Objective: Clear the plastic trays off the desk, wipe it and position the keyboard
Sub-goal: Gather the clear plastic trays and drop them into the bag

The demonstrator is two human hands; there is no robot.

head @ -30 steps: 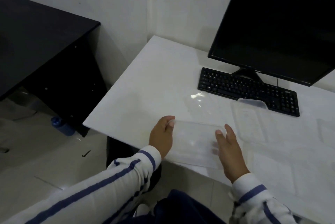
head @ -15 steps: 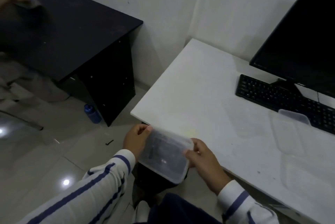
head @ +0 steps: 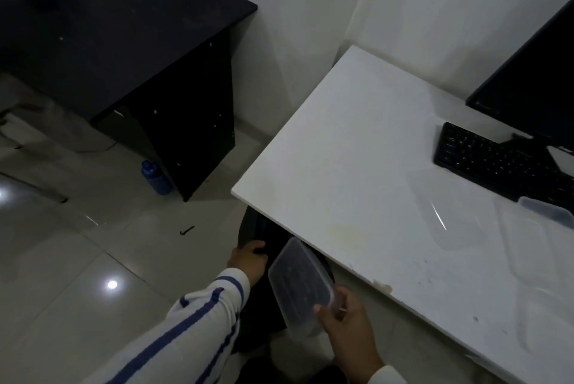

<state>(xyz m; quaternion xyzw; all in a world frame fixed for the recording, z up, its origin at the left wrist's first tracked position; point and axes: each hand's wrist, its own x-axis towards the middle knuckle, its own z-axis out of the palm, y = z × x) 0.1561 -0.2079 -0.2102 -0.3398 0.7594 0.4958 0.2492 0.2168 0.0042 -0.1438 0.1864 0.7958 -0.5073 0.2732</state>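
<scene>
- Holding the clear tray by its near corner, your right hand has its thumb and fingers pinched on the rim. The tray is tilted, off the desk, low and centre in the frame, over a dark container.
- Just left of the tray, your left hand curls its fingers over that container's rim.
- Half a second ago both hands held the tray. Now the left has let go and only the right carries it. A second ago the tray lay at the desk's near edge.
- Your view has swung left and down since then, so more floor and less desk show.
- You can't tell whether the dark container is a bin or a bag, as your sleeve and the desk edge hide much of it.
- On the right, the white desk carries a second tray and a third tray. Both are faint against the top, and anything further right is too blurred to count.
- At the right edge, the keyboard and the monitor are cut off by the frame.
- Upper left, a blue bottle stands on the floor beside the black desk.
</scene>
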